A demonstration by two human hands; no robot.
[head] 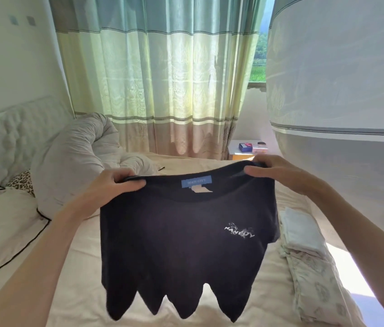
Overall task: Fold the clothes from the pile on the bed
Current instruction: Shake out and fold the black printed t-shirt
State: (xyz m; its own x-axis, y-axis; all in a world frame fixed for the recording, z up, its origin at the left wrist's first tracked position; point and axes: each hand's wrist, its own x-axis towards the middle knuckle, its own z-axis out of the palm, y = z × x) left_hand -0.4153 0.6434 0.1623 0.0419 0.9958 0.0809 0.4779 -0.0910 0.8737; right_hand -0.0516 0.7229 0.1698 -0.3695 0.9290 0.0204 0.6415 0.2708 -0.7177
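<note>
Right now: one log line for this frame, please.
step: shirt held up | left hand: grips black T-shirt shoulder | right hand: grips other shoulder | folded stack: on bed

Black tee (181, 244) held up by shoulders, hanging over bed, front logo visible

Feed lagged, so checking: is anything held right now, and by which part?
Yes: the dark T-shirt, held up above the bed. Left hand and right hand each pinch its top edge at a shoulder, either side of the collar.

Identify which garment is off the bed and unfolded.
The dark T-shirt, held up by both hands at its shoulders; the pale folded clothes lie stacked on the bed at right.
</note>
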